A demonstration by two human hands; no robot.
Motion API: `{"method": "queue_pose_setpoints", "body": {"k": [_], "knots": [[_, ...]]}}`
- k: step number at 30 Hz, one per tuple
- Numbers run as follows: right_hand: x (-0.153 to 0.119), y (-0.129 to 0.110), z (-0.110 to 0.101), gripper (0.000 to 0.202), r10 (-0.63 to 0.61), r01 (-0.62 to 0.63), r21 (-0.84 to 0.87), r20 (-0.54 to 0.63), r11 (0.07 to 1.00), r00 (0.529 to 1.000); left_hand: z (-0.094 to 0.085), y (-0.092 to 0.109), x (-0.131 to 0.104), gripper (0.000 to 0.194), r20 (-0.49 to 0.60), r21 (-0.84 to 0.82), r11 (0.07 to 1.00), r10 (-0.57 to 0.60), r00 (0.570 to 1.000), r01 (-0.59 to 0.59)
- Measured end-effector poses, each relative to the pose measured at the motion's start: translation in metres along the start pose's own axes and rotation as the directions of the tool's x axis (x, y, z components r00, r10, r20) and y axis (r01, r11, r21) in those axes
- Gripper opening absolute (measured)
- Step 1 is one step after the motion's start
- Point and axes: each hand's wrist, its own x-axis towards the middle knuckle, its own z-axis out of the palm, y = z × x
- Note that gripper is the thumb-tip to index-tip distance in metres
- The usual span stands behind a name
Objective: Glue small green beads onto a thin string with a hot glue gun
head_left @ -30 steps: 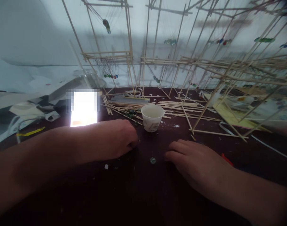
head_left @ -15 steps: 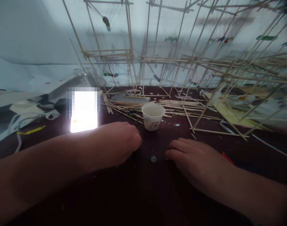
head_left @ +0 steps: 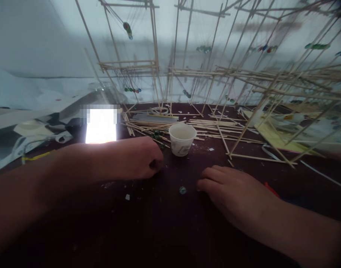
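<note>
Tabletop (head_left: 170, 230), dark in tone, is seen across the lower part of the view. Its far side is crowded with frames of thin wooden sticks (head_left: 231, 71), among which rows of coloured marbles (head_left: 133, 90) are hung on threads.

In front of these, two bare hands are held low. The left hand (head_left: 146, 158) is curled, its fingers folded under; whether anything is pinched inside cannot be told. The right hand (head_left: 226, 186) is laid palm down, its fingers kept side by side and slightly bent; what lies beneath the palm is hidden.

Loose sticks (head_left: 215, 124) are strewn behind the hands, and a pale yellow sheet (head_left: 276, 134) is partly crossed by frame legs at the right. A glowing screen (head_left: 101, 124) is partly covered from below by the left forearm. A white cup (head_left: 183, 143) is stood upright beyond the gap between the hands, with dark green marbles (head_left: 157, 134) gathered to its left.

A red object (head_left: 271, 189) is mostly hidden by the right wrist. A single marble (head_left: 182, 190) is placed between the hands, near the right fingertips but apart from them.
</note>
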Motion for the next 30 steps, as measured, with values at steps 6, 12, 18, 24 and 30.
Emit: {"method": "queue_pose_setpoints", "body": {"k": [6,12,18,24,30], "knots": [[0.001,0.002,0.001,0.028,-0.008,0.008,0.005,-0.002,1.000,1.000,-0.038,0.014,-0.014,0.020,0.054,-0.108,0.988,-0.105,0.993,0.110],[0.000,0.003,0.003,0.028,-0.017,0.017,0.011,-0.006,1.000,1.000,-0.079,0.038,-0.039,0.020,0.007,-0.066,0.987,-0.146,0.989,0.146],[-0.001,0.002,0.002,0.026,0.003,-0.003,0.006,0.023,1.000,1.000,-0.037,0.038,-0.029,0.021,0.030,-0.246,0.969,-0.017,0.999,0.024],[0.001,0.001,0.000,0.028,0.007,-0.006,-0.023,0.043,1.000,0.999,0.009,0.044,-0.019,0.023,0.121,-0.115,0.989,0.111,0.986,-0.097],[0.002,0.001,0.000,0.024,0.011,-0.010,-0.018,0.050,1.000,0.999,0.008,0.040,-0.019,0.020,0.170,-0.042,0.996,0.087,0.982,-0.081]]}}
